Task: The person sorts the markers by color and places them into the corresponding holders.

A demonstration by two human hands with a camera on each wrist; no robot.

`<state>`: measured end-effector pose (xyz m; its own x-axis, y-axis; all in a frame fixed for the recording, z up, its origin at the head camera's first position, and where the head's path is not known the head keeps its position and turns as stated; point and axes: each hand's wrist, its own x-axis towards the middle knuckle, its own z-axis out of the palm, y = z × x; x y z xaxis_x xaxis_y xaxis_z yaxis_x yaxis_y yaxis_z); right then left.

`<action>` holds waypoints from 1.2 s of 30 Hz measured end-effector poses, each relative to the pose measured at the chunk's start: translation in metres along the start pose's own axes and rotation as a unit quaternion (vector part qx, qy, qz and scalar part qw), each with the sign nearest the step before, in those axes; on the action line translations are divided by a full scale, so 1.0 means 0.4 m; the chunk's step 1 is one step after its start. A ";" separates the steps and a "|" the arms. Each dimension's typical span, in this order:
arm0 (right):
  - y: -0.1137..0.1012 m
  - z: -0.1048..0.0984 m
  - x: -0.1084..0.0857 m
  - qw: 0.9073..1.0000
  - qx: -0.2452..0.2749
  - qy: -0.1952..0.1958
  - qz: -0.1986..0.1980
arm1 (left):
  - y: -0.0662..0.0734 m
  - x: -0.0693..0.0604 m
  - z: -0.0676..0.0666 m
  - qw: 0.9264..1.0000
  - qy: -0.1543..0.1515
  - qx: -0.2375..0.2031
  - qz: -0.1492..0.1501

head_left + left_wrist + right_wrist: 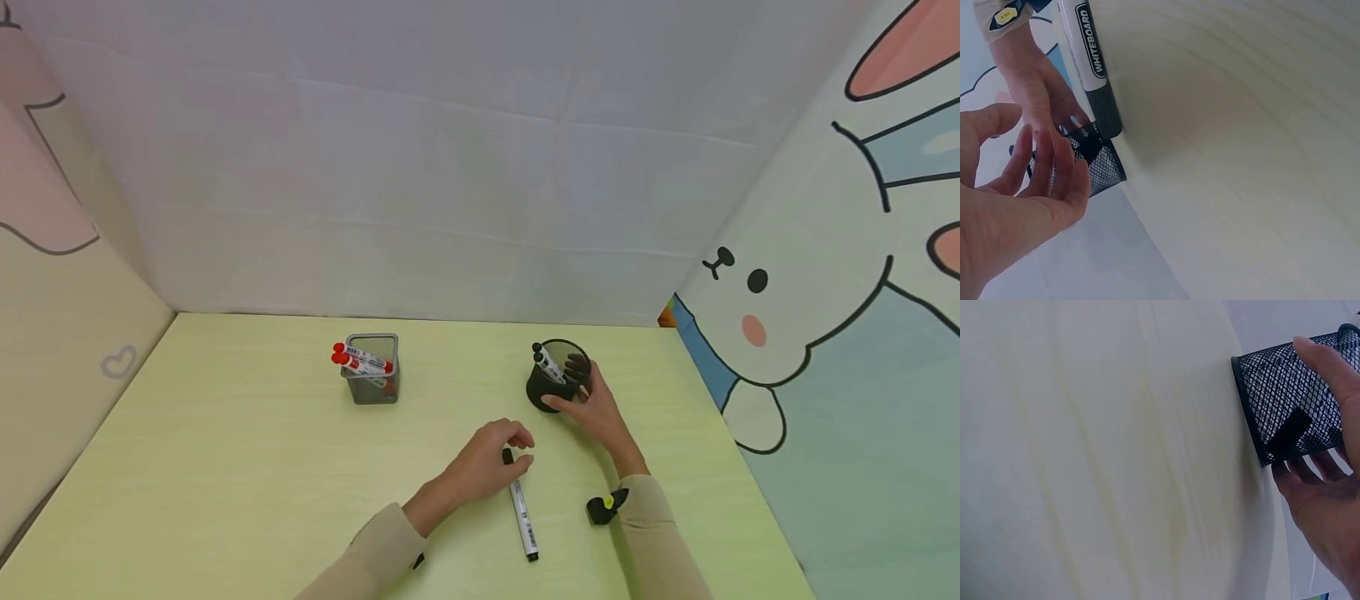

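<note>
My right hand grips a round black mesh pen holder, thumb on the near side and fingers round the far side. Black-capped markers lean out of its top. In the right wrist view the mesh pen holder sits between thumb and fingers. Just over a white whiteboard marker with a black cap is my left hand, its fingers loosely bent and holding nothing. The left wrist view shows that whiteboard marker apart from the left hand's fingertips.
A grey mesh pen holder with red-capped markers stands at the table's back left. The pale yellow table meets a white cloth wall behind. A cartoon-printed panel borders the right side.
</note>
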<state>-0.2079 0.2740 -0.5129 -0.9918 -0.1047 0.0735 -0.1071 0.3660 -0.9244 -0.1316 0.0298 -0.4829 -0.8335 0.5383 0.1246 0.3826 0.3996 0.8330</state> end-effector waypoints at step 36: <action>0.008 -0.004 0.005 1.000 0.001 -0.003 0.000 | -0.038 -0.037 0.000 0.956 -0.197 0.174 0.133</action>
<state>-0.2102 0.2763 -0.5153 -0.9913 -0.1098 0.0721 -0.1075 0.3638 -0.9252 -0.1251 0.0160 -0.4975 -0.4999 0.8653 0.0377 0.7271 0.3956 0.5610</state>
